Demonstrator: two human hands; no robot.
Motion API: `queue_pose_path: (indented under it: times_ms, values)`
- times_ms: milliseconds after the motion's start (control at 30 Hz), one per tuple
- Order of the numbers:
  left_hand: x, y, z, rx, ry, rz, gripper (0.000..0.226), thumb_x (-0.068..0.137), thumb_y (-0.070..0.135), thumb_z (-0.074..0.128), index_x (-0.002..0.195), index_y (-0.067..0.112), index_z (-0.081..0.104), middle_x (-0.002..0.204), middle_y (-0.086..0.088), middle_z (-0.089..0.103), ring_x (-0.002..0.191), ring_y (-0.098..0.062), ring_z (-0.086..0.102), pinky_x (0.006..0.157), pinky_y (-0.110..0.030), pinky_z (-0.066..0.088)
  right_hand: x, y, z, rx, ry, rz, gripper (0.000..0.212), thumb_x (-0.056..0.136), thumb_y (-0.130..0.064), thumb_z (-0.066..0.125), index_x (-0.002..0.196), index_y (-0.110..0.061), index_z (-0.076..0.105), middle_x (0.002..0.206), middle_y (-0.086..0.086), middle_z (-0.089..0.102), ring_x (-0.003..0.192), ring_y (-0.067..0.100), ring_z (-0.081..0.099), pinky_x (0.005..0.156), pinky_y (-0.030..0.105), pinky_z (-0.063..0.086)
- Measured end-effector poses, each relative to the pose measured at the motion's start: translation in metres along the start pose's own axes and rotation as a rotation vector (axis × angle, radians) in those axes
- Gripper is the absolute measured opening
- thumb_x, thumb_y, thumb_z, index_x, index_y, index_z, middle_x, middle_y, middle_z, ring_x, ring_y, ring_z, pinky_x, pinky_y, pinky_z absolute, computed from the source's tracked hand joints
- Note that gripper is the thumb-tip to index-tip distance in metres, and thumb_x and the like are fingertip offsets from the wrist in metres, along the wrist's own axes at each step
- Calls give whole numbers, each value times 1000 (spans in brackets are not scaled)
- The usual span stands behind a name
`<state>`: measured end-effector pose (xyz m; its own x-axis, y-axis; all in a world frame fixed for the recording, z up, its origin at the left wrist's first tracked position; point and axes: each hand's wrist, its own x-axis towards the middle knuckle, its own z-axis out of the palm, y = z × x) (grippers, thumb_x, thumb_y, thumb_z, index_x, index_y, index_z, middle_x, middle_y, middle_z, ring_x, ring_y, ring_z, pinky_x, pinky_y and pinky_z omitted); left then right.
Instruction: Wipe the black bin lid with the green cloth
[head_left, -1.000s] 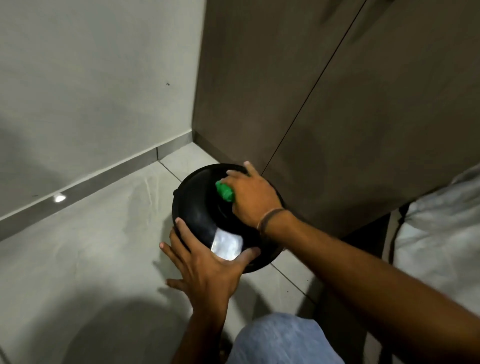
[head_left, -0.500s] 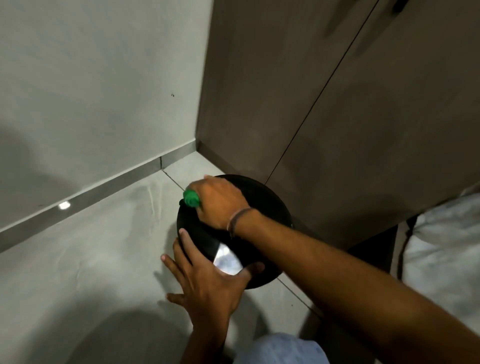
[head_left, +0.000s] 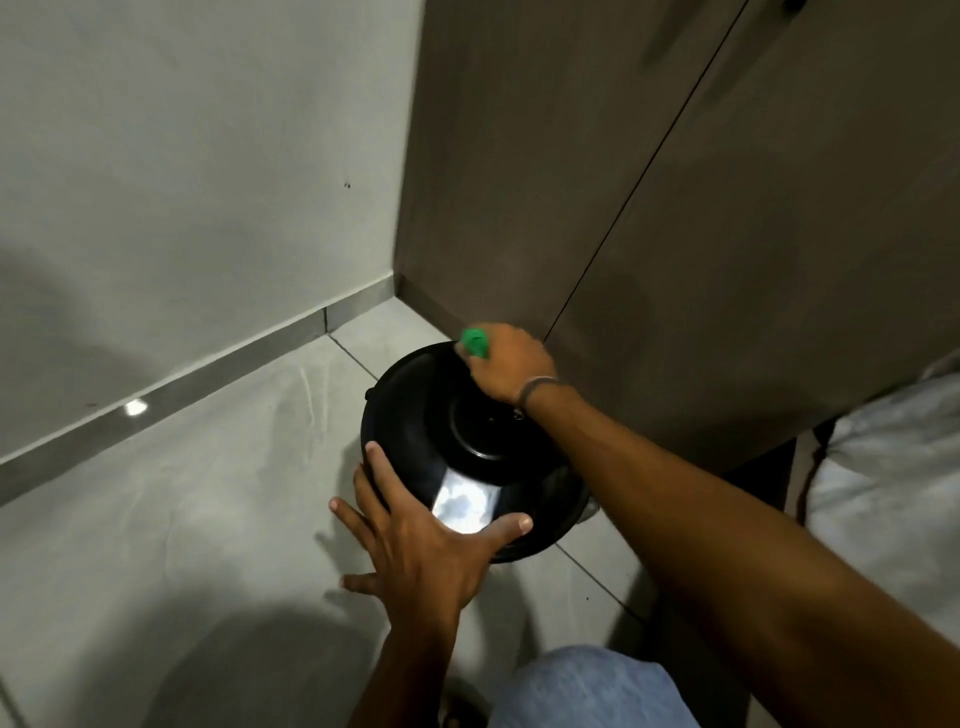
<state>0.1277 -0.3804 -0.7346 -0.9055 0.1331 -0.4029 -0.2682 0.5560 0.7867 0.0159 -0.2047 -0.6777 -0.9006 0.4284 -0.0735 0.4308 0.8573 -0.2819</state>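
Both hands are engaged: the left hand (head_left: 431, 545) is spread flat, bracing the near rim of the round glossy black plastic bin lid (head_left: 415, 441), which sits on the bin on the tiled floor (head_left: 182, 493). The bunched green cloth (head_left: 476, 343) is clenched in the right hand (head_left: 511, 366) at the far rim. Wiping is judged underway; bin contents are hidden.

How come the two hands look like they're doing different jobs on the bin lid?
The right hand is closed around the green cloth; the left hand holds nothing and lies open with fingers spread. The right hand is at the far edge of the black bin lid, by the brown cabinet; the left hand braces the near edge. The right wrist has a band; the left shows none. Both touch the lid.
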Motion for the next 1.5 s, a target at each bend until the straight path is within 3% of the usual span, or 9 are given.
queue_pose_path:
  times_ms: [133, 267, 433, 533, 667, 833, 967, 1133, 1500]
  values:
    - [0, 2, 0, 31, 44, -19, 167, 44, 60, 99, 163, 41, -16, 176, 9, -4, 164, -33, -15, 112, -86, 13, -67, -20, 30, -28, -55, -440, 60, 99, -43, 62, 154, -22, 53, 163, 0, 50, 159, 27, 33, 131, 41, 17]
    - [4, -1, 4, -3, 72, -22, 150, 61, 36, 96, 162, 43, -16, 175, 9, -2, 164, -34, -15, 113, -88, 15, -163, 59, 35, 81, -63, -489, 67, 99, -31, 50, 163, -42, 33, 172, -24, 26, 166, 6, 8, 134, 27, -6]
    - [-1, 1, -1, -33, -19, 6, 176, 30, 74, 95, 163, 42, -15, 175, 11, -3, 163, -34, -15, 110, -88, 12, -98, 98, 14, 314, 71, -70, 56, 99, -4, 56, 152, -23, 58, 159, -3, 54, 155, 21, 42, 131, 42, 29]
    - [0, 0, -2, -21, -33, 22, 175, 31, 76, 94, 163, 42, -15, 176, 8, -3, 164, -35, -15, 111, -88, 12, -24, 66, -5, 376, 45, 86, 41, 101, -22, 63, 141, -23, 68, 142, 4, 71, 135, 26, 64, 117, 41, 48]
    - [0, 0, -3, -25, -20, 25, 173, 33, 74, 94, 163, 42, -15, 176, 8, -1, 164, -34, -13, 112, -87, 14, -5, -7, 16, 24, -25, -246, 48, 96, -35, 66, 144, -32, 64, 152, -4, 63, 148, 24, 52, 126, 38, 35]
    - [4, -4, 4, -49, 62, 14, 145, 68, 31, 93, 163, 41, -15, 177, 8, -5, 164, -30, -14, 116, -84, 17, -122, 10, 45, 47, -82, -633, 67, 94, -24, 65, 157, -36, 46, 169, -14, 38, 165, 16, 18, 133, 42, 6]
    - [1, -1, 0, -63, 23, 13, 168, 40, 56, 101, 165, 39, -11, 176, 9, -3, 164, -31, -12, 114, -85, 14, -155, 94, 29, 135, 26, -378, 67, 98, -11, 51, 161, -34, 43, 171, -15, 34, 166, 16, 16, 135, 44, 10]
    - [-2, -3, 0, -78, -10, 47, 174, 34, 69, 98, 164, 41, -14, 177, 7, -4, 164, -32, -13, 115, -84, 12, -74, 83, -1, 800, 100, 272, 42, 106, -16, 59, 148, -13, 59, 142, 10, 67, 136, 28, 61, 120, 50, 46]
    - [-2, 0, 5, -49, 40, 10, 178, 31, 69, 98, 164, 39, -15, 178, 0, -1, 164, -36, -10, 114, -84, 15, -194, 26, 15, 198, 17, 598, 29, 99, -36, 60, 115, -14, 68, 110, 7, 73, 88, 23, 64, 73, 25, 44]
